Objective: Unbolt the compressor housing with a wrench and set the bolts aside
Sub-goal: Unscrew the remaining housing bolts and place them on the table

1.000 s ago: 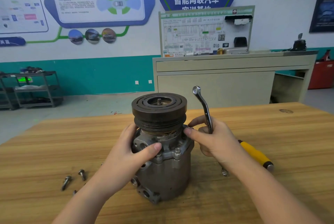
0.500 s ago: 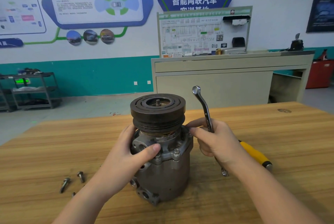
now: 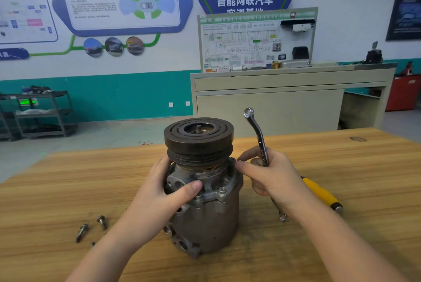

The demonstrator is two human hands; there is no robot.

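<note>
Head view: wooden table (image 3: 341,190), big, takes up the lower half. On it the compressor (image 3: 202,202) stands upright, pulley (image 3: 198,138) on top, just left of centre and close to the person. Left hand (image 3: 159,193) wraps the upper housing, fingers round the far side, thumb pressed on the front, so it is clamped on the compressor and steadying it. Right hand (image 3: 273,177) has its lower fingers curled round the wrench (image 3: 259,142), shaft parked in the palm, one ring end sticking up, the other poking out below the wrist. Thumb and forefinger of that hand pinch at something at the flange edge just under the pulley; likely a loosened bolt being spun out by hand, but the bolt itself is hidden by the fingertips. One bolt (image 3: 222,190) still sits in the front of the flange. Yellow-handled tool (image 3: 323,193) lies behind the right wrist. Loose bolts (image 3: 91,227) lie on the table to the left, near the left forearm.

To do it well: keep the left hand bracing hard so the body does not twist, turn with fingertips only, lift straight out once free, drop it with the loose bolts. Then ring end on the front bolt, seated fully before pulling.
</note>
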